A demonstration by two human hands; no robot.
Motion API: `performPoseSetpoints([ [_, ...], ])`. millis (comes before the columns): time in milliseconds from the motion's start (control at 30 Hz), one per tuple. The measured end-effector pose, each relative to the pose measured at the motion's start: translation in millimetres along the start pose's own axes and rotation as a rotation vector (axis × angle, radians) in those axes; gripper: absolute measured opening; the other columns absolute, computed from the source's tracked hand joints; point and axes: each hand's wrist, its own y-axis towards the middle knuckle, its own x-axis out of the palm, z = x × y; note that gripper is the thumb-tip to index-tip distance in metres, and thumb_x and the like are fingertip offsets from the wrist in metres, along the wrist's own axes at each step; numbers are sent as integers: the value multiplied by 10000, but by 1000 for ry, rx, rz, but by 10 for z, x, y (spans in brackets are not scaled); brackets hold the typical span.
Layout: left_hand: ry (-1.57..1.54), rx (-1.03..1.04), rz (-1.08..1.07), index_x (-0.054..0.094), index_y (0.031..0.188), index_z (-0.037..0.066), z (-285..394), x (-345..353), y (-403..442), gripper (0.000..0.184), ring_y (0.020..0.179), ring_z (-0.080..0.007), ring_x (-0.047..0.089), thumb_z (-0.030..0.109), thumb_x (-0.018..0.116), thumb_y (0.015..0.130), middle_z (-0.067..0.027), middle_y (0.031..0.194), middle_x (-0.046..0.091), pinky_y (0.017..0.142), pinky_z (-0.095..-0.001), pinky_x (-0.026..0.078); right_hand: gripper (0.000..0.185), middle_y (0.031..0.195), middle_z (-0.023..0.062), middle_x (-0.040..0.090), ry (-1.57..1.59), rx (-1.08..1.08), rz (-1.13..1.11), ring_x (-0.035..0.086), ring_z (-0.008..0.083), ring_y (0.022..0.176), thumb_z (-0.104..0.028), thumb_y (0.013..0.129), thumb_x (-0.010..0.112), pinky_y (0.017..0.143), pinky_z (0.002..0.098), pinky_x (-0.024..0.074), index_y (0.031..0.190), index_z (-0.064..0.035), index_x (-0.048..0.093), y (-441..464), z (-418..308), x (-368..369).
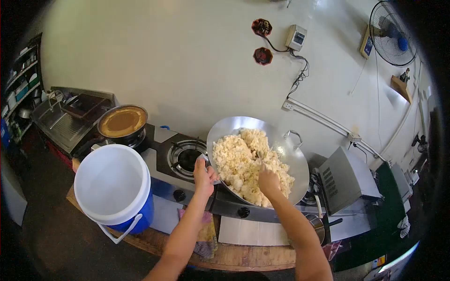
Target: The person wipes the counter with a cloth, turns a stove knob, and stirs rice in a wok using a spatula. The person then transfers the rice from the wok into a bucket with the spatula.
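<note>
A wide metal wok (297, 164) rests on the stove, tilted slightly, with a large heap of pale, clumpy rice-like food (234, 161) in it. My left hand (204, 177) is closed round the wok's left handle at its rim. Over the heap, my right hand (269, 181) grips a utensil whose metal part (259, 155) goes into the food; its far end is buried. The wok's other handle (293, 138) is free at the upper right.
A blue cooler (144, 215) with a white inside stands open at the left. Behind it are a pan of brown liquid (123, 122) and a sink (63, 126). A bare burner (187, 157) lies left of the wok; a metal box (347, 178) is at the right.
</note>
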Motion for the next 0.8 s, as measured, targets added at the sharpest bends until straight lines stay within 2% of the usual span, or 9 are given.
performPoseSetpoints([
  [67, 26, 10, 5, 381, 998, 196, 34, 56, -12, 188, 368, -99, 232, 355, 352, 902, 32, 477, 227, 440, -300, 327, 230, 794, 197, 592, 159, 137, -19, 597, 329, 744, -104, 780, 428, 652, 415, 485, 990, -13, 455, 290, 37, 76],
  [200, 40, 13, 70, 375, 1000, 191, 16, 69, -43, 187, 368, -96, 242, 349, 343, 906, 33, 493, 251, 452, -306, 346, 275, 915, 176, 585, 52, -177, -348, 562, 344, 820, -108, 698, 475, 706, 419, 453, 956, -58, 554, 673, 784, -571],
  [233, 42, 20, 91, 373, 1002, 190, 3, 73, -52, 188, 368, -96, 244, 349, 344, 906, 33, 496, 255, 453, -307, 346, 270, 891, 169, 592, -24, -174, -377, 563, 346, 809, -108, 704, 483, 704, 419, 451, 962, -69, 556, 494, 752, -998],
  [267, 35, 21, 89, 373, 1008, 189, -7, 66, -44, 184, 369, -97, 247, 341, 350, 907, 34, 488, 250, 441, -307, 337, 282, 849, 157, 602, -19, -295, -148, 576, 340, 783, -110, 724, 487, 700, 431, 452, 1000, -91, 540, 277, 801, -1173],
  [400, 28, 13, 99, 374, 986, 192, 26, 103, -55, 174, 367, -100, 245, 345, 354, 907, 31, 470, 236, 414, -310, 315, 399, 822, 125, 611, -162, -160, -325, 594, 309, 742, -122, 751, 491, 640, 424, 469, 1145, -137, 431, -474, 368, -1915],
  [500, 27, -2, 57, 372, 963, 188, 23, 65, -38, 174, 363, -104, 244, 351, 346, 908, 29, 466, 239, 419, -310, 320, 410, 745, 154, 599, -80, -228, -142, 602, 309, 695, -79, 763, 443, 580, 424, 479, 1172, -97, 409, -412, 154, -949],
  [533, 30, 8, 54, 377, 961, 177, 18, 49, -19, 181, 361, -109, 245, 347, 352, 904, 24, 470, 240, 407, -308, 316, 372, 702, 163, 594, -74, -135, -251, 604, 315, 660, -72, 761, 434, 567, 433, 476, 1133, -62, 420, -259, -52, -635],
  [600, 33, 24, 52, 387, 956, 157, -14, 22, 7, 194, 355, -117, 247, 339, 363, 897, 15, 478, 243, 383, -305, 309, 230, 711, 179, 594, 25, -112, -93, 602, 329, 655, -78, 768, 411, 572, 426, 481, 973, -21, 497, -80, -190, -414],
  [800, 2, 0, 45, 365, 970, 180, -25, 21, -45, 200, 359, -107, 245, 367, 348, 901, 32, 478, 259, 465, -320, 357, 312, 851, 149, 606, 33, -68, -155, 587, 298, 819, -128, 789, 397, 670, 407, 474, 1079, -98, 508, 245, 309, -403],
])
